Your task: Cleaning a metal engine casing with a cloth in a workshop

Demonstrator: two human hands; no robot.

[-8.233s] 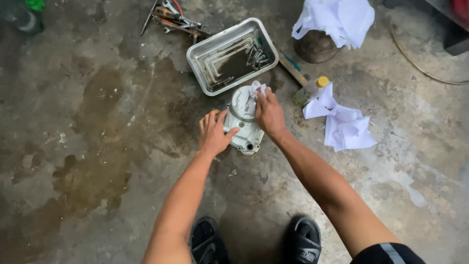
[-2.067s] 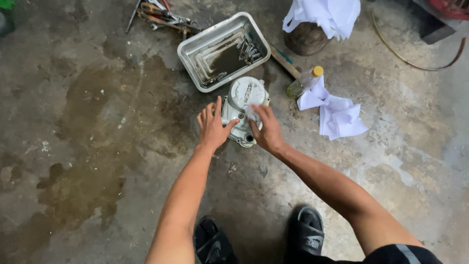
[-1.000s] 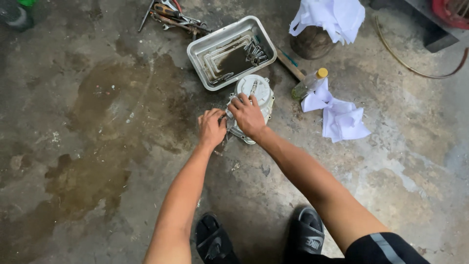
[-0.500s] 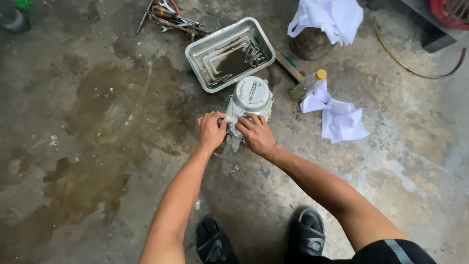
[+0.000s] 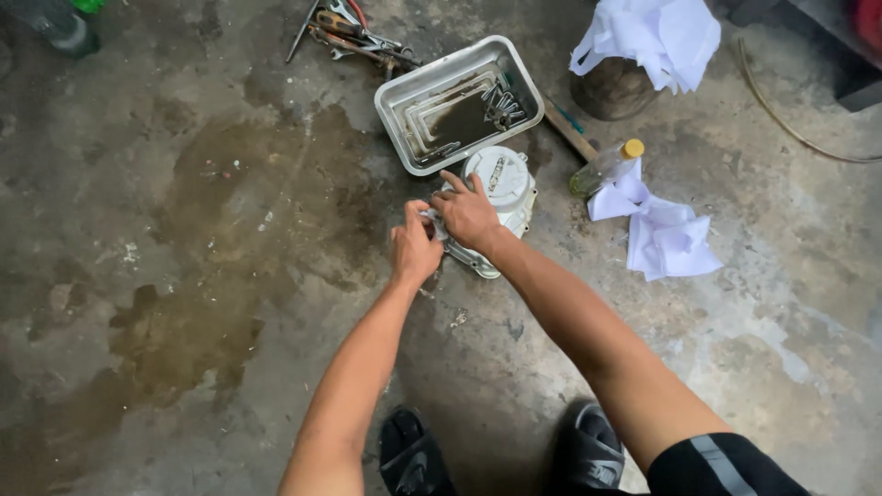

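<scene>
Your right hand (image 5: 469, 213) lies spread over the pale cast-metal engine cover (image 5: 496, 197) just above the frame's centre, pressing a small white rag (image 5: 432, 219) to its near left side; your left hand (image 5: 413, 248) is curled against that same edge, pinching the rag's end. The domed round top looks clean and matte, so the wiping seems well along, with the lower rim left. Just above sits a dented steel tray (image 5: 395, 101) with dark oily residue; crumpled white cloths (image 5: 666, 234) lie right.
</scene>
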